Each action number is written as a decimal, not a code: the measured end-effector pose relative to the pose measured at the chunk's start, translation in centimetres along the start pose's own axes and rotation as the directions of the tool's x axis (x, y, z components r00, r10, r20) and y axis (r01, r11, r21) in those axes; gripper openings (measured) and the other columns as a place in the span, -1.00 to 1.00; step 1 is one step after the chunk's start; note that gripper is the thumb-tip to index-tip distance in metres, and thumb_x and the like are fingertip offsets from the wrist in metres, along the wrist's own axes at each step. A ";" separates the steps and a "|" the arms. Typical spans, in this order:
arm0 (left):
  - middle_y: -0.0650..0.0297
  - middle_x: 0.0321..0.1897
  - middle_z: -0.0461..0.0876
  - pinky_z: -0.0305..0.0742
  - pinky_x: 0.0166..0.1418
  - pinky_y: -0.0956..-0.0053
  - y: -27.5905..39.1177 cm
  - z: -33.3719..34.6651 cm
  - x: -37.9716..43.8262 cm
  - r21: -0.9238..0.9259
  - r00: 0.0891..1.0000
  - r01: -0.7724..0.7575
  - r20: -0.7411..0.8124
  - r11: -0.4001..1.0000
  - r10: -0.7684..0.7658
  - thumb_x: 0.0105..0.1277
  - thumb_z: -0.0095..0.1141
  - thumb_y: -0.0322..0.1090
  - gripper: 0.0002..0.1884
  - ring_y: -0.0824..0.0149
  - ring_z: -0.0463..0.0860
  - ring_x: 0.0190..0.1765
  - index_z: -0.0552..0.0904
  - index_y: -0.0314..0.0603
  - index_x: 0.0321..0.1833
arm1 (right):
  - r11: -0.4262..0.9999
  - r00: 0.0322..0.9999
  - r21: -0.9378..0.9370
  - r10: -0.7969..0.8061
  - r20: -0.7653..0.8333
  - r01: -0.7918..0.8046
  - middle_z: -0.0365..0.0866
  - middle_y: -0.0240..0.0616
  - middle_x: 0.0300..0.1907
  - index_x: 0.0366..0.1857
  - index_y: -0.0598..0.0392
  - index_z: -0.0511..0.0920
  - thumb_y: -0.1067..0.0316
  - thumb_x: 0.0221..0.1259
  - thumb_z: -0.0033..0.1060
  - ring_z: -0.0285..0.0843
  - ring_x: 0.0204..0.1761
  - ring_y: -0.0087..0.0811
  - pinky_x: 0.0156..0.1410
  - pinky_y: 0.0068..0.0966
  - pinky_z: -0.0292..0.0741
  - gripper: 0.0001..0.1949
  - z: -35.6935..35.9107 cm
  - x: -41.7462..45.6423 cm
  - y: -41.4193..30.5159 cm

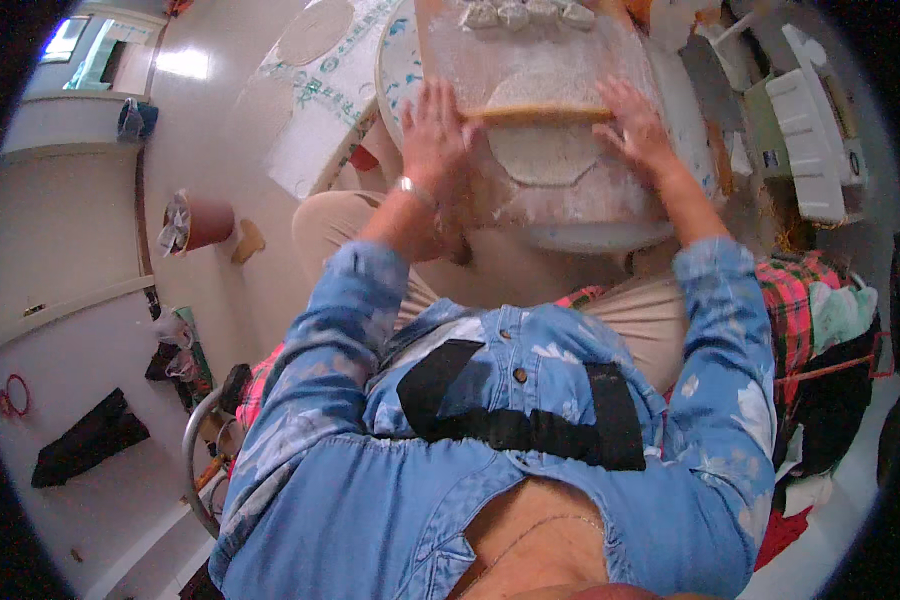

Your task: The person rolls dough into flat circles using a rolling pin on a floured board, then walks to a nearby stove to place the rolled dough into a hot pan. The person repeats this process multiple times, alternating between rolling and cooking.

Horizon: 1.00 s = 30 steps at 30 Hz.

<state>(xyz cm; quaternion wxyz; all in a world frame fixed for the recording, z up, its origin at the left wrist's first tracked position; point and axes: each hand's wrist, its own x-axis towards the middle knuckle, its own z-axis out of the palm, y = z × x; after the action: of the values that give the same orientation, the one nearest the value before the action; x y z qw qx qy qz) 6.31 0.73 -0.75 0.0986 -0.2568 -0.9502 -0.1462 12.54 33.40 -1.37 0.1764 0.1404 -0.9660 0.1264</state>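
A thin wooden rolling pin (540, 115) lies across a flattened sheet of dough (544, 154) on a floured wooden board (457, 45). My left hand (436, 135) is at the pin's left end, palm down with its fingers extended. At the right end is my right hand (634, 124), also palm down, its fingers spread and the thumb apart. Both hands press on the pin's ends without the fingers wrapping round it. Several lumps of dough (529, 13) sit in a row at the board's far edge.
The board rests on a round table (607, 236) close to my knees. Left of it lies a white foam panel (307, 97) with a round flat sheet on it. A brown waste bin (210, 221) stands on the floor at the left. White plastic containers (806, 142) are at the right.
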 end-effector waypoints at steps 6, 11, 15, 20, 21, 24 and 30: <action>-0.11 0.41 0.15 -0.12 0.50 0.08 1.8 -0.9 -2.9 -0.049 0.999 0.039 0.008 0.998 -0.039 0.38 -0.25 0.18 -0.24 -0.04 0.07 0.48 0.15 -0.35 0.42 | 0.998 0.996 -0.045 -0.032 0.087 0.036 0.21 -0.17 0.39 0.36 -0.18 0.26 -0.31 0.18 -0.01 0.05 0.45 -0.13 0.50 -0.06 -0.07 -0.29 -1.2 1.6 -0.7; -0.12 0.44 0.08 -0.14 0.51 0.09 0.1 0.3 1.4 -0.048 0.991 0.129 0.045 0.990 -0.127 0.36 -0.15 0.15 -0.21 -0.05 0.07 0.48 0.11 -0.38 0.42 | 0.999 0.998 -0.037 -0.024 0.055 0.026 0.20 -0.17 0.40 0.36 -0.17 0.26 -0.34 0.16 -0.02 0.05 0.45 -0.13 0.49 -0.08 -0.05 -0.27 1.7 5.3 2.0; -0.14 0.42 0.11 -0.11 0.49 0.04 1.6 -1.8 -3.1 -0.054 0.999 0.030 0.039 0.998 -0.028 0.36 -0.14 0.10 -0.24 -0.04 0.08 0.47 0.12 -0.40 0.41 | 0.996 0.993 -0.012 -0.084 0.079 0.085 0.19 -0.18 0.41 0.36 -0.17 0.25 -0.36 0.17 -0.07 0.06 0.44 -0.10 0.47 -0.05 -0.04 -0.27 0.1 3.1 0.9; -0.09 0.40 0.17 -0.12 0.48 -0.01 -2.3 0.6 5.2 0.027 0.985 0.171 -0.038 0.985 -0.170 0.37 -0.18 0.09 -0.27 -0.02 0.10 0.47 0.16 -0.40 0.40 | 0.986 0.999 -0.164 -0.017 0.052 0.025 0.19 -0.20 0.41 0.37 -0.13 0.22 -0.37 0.18 -0.12 0.08 0.44 -0.16 0.48 0.02 -0.07 -0.25 2.4 8.9 1.9; -0.08 0.41 0.17 -0.12 0.48 -0.01 -2.5 1.0 5.8 0.076 0.989 0.149 -0.034 0.986 -0.147 0.37 -0.18 0.08 -0.28 -0.01 0.10 0.47 0.16 -0.40 0.40 | 0.977 0.998 -0.215 0.008 0.062 0.005 0.19 -0.21 0.41 0.37 -0.11 0.21 -0.38 0.19 -0.13 0.08 0.44 -0.17 0.48 0.02 -0.08 -0.24 2.6 9.0 2.1; -0.02 0.43 0.15 -0.12 0.49 0.00 -1.1 0.2 1.0 0.016 0.999 0.044 0.019 0.999 -0.044 0.39 -0.22 0.11 -0.30 0.04 0.09 0.48 0.17 -0.30 0.42 | 0.993 0.995 -0.111 -0.017 0.098 0.028 0.14 -0.15 0.42 0.39 -0.08 0.17 -0.39 0.19 -0.15 0.03 0.46 -0.14 0.48 0.04 -0.11 -0.22 0.2 3.8 -0.3; 0.00 0.45 0.12 -0.19 0.50 0.02 -2.8 1.6 9.4 0.020 0.996 0.075 -0.048 0.997 -0.074 0.39 -0.24 0.12 -0.31 0.07 0.05 0.50 0.18 -0.27 0.42 | 0.992 0.999 -0.124 0.041 0.034 -0.036 0.09 -0.09 0.44 0.40 -0.05 0.16 -0.34 0.20 -0.10 -0.03 0.48 -0.08 0.50 0.01 -0.11 -0.23 1.3 8.2 1.2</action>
<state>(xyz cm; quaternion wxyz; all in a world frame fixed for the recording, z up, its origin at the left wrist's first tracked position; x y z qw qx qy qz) -3.31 3.29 -0.43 0.1185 -0.2166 -0.9581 -0.1453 4.41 32.31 0.27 0.1647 0.1128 -0.9776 0.0674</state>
